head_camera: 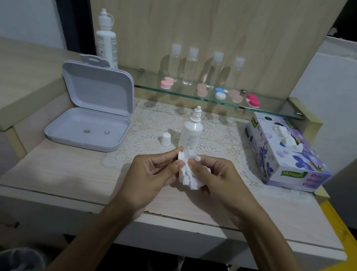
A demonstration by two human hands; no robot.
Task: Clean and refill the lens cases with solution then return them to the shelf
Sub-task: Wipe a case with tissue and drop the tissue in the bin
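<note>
both hands' grip, left hand (157, 173) and right hand (215, 176), on crumpled tissue (190, 179); "mysoft" tissue box (287, 157) nearby

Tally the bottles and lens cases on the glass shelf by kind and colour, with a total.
Clear bottles with white caps: 4
Light pink lens cases: 3
Blue and white lens case: 1
Deep pink lens case: 1
Total on the glass shelf: 9
</note>
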